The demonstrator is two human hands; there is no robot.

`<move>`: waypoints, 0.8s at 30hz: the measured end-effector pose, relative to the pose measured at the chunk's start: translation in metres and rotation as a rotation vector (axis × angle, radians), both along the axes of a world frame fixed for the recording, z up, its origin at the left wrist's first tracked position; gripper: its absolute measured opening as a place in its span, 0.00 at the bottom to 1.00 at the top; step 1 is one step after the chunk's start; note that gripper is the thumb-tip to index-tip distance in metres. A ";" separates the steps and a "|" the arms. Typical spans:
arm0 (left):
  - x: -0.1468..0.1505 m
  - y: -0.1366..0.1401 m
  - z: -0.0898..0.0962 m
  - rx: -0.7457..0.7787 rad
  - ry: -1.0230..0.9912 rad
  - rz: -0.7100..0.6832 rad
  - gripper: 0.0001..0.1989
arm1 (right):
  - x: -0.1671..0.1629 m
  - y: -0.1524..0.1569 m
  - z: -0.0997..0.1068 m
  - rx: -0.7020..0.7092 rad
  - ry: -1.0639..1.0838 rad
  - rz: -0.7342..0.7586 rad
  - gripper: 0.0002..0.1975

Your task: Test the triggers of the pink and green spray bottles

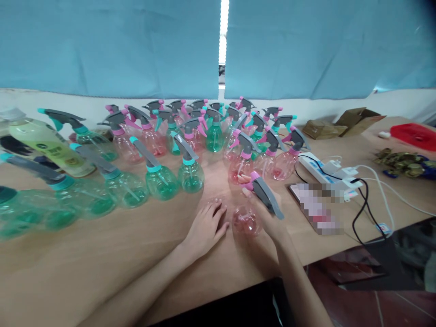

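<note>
My right hand [270,222] is wrapped round the neck of a pink spray bottle [245,221] with a grey and pink trigger head, tilted over the table. Part of its neck is hidden by the fingers. Flat on the wooden table [163,259], my left hand [206,229] rests just left of that bottle, fingers spread, holding nothing. A green spray bottle [191,177] with a turquoise collar stands beyond the left hand. Just past the right hand is another pink spray bottle [241,168].
Several green and pink spray bottles line the left and back. A large labelled bottle [51,145] leans at far left. To the right lie a phone [313,206], a white power strip [318,170] with cables, a cardboard box [359,120] and a red object [413,135].
</note>
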State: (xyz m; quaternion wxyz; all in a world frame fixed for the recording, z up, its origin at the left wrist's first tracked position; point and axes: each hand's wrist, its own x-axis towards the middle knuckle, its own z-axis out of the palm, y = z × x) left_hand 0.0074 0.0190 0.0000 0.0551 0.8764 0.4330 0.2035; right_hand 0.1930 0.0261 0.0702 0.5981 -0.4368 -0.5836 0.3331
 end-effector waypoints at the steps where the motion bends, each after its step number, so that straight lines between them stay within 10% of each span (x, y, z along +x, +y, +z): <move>1: 0.000 0.000 0.000 0.002 0.001 0.000 0.17 | 0.000 0.001 -0.001 0.005 -0.012 0.003 0.10; 24: 0.000 0.000 0.001 0.003 0.002 -0.004 0.18 | 0.002 0.002 0.003 0.071 -0.128 -0.083 0.11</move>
